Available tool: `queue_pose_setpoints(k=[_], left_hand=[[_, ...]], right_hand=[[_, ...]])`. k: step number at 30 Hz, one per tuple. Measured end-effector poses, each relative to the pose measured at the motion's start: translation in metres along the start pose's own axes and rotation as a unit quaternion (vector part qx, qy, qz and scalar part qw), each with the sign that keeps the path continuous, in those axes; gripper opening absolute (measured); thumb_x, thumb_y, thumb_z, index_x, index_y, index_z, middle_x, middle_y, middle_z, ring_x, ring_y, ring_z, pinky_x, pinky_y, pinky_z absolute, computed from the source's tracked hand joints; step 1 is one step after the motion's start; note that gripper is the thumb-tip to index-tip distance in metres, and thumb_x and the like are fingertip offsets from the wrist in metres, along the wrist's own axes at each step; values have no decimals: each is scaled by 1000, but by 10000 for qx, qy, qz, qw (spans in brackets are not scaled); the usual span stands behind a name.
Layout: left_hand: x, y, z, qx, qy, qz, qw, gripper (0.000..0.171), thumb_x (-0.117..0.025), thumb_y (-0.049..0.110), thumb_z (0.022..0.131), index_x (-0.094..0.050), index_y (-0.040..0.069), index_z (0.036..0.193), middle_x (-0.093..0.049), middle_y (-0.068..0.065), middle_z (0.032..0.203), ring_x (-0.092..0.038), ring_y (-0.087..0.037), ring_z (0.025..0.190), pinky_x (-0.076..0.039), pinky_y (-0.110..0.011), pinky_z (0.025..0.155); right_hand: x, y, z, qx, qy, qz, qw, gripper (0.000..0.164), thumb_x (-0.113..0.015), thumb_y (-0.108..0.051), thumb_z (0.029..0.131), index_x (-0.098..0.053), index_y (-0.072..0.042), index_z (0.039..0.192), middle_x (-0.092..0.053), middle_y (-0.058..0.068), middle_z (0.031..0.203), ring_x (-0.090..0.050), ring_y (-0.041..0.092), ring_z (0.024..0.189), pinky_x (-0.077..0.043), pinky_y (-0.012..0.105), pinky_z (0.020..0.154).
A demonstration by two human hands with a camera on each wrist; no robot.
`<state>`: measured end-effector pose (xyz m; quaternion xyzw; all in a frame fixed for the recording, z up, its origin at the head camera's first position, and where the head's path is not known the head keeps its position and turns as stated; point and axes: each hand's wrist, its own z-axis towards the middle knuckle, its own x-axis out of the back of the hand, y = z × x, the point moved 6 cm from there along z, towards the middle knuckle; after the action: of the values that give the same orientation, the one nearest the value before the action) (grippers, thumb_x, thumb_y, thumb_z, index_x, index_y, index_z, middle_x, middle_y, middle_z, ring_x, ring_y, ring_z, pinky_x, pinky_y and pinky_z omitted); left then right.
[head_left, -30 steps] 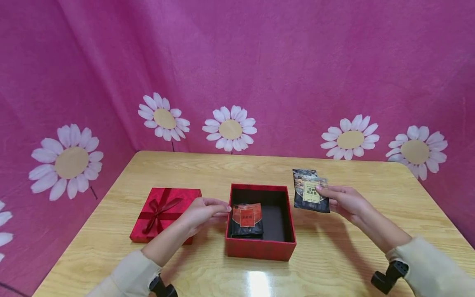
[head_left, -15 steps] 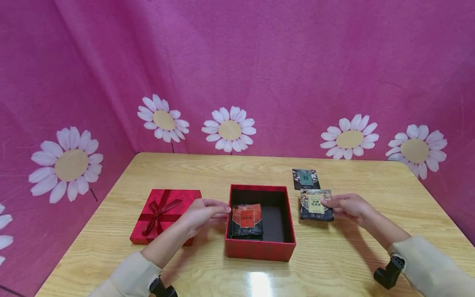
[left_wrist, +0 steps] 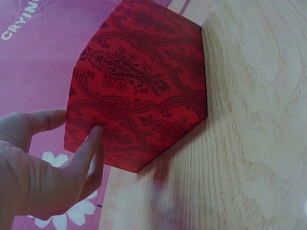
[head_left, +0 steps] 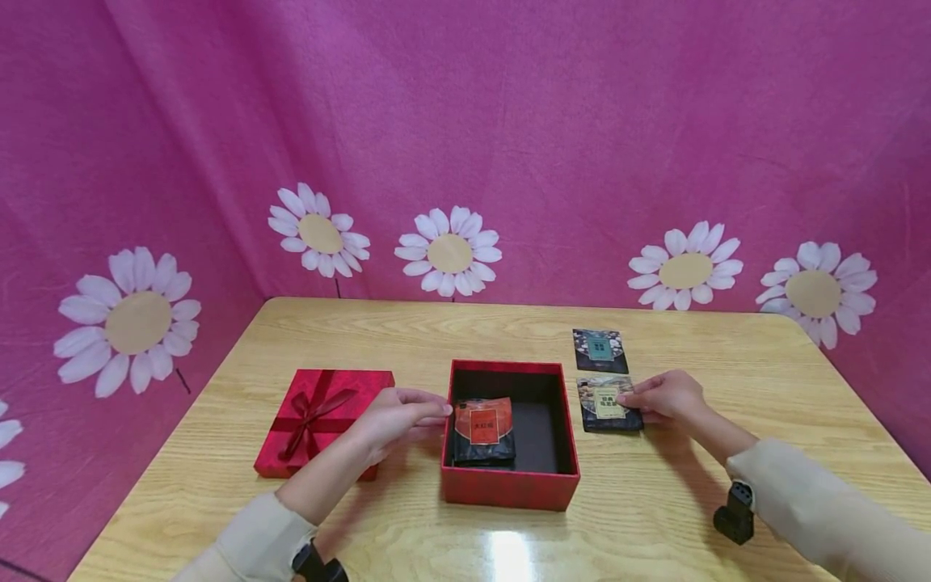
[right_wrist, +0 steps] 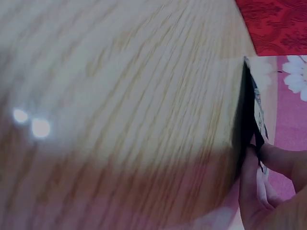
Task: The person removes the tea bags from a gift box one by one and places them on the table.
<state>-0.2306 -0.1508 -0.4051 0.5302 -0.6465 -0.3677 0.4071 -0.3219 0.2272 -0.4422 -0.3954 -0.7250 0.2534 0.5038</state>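
My right hand (head_left: 669,394) pinches the near right edge of a dark tea sachet with a pale yellow label (head_left: 605,404), right of the box. In the right wrist view the sachet (right_wrist: 247,110) appears nearly edge-on, between thumb and fingers. My left hand (head_left: 400,419) holds the left wall of an open red gift box (head_left: 509,491) at its rim. The left wrist view has one fingertip against the patterned outer wall (left_wrist: 139,91), another digit passing behind the rim. Inside the box, on its left side, lie tea sachets with an orange-red label (head_left: 485,428) on top.
A dark tea sachet with a green label (head_left: 600,351) lies just beyond the yellow-labelled one. Left of the box rests its red lid with a ribbon bow (head_left: 320,416), partly behind my left forearm. A pink daisy-print curtain (head_left: 553,162) borders the wooden table (head_left: 407,323).
My right hand has drawn the yellow-labelled sachet nearer, off the green-labelled one, then lowered it left into place below it. The left hand has stayed at the box.
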Motion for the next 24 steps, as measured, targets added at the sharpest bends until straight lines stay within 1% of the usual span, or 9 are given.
queue_pose_setpoints(k=[4,6,9,11,16,24], left_hand=[[0,0,0,-55,-37,-77,9999,34,-69,19,87,-66,-2,114,-70,-17,113,-72,-17,93,-56,-37,93],[0,0,0,-79,-49,-96,9999,34,-69,19,87,-67,-2,113,-71,-17,113,-72,-17,92,-56,-37,93],[1,0,0,-78,-38,-91,9999,33,-69,19,87,-67,-2,113,-71,-17,113,-72,-17,92,-56,-37,92],[1,-1,0,-12,3,-51,10000,34,-69,19,87,-67,-1,114,-71,-16,113,-72,-17,93,-57,-37,92],[3,-1,1,212,108,15,9997,34,-70,21,87,-67,2,116,-70,-13,114,-71,-19,96,-56,-36,92],[1,-2,2,216,78,-6,9997,33,-69,20,88,-67,2,115,-70,-13,114,-71,-20,97,-56,-36,92]], right_hand=[[1,-4,1,154,304,-443,9984,46,-83,-22,74,-66,12,101,-70,1,69,-65,6,55,-60,29,56],[1,-5,1,152,398,-563,9975,45,-83,-22,74,-66,11,100,-71,6,72,-65,7,55,-59,29,56],[2,-7,1,131,450,-696,9965,44,-82,-22,75,-66,11,99,-72,10,75,-65,7,54,-59,29,55],[2,-7,1,109,446,-737,9962,44,-82,-22,76,-66,12,99,-72,12,77,-64,7,54,-59,28,55],[2,-9,0,157,456,-848,9952,43,-81,-23,76,-67,11,97,-71,11,76,-63,6,53,-58,27,54],[-1,-10,0,211,551,-1124,9919,38,-81,-23,77,-69,9,93,-70,7,73,-60,5,52,-57,25,52]])
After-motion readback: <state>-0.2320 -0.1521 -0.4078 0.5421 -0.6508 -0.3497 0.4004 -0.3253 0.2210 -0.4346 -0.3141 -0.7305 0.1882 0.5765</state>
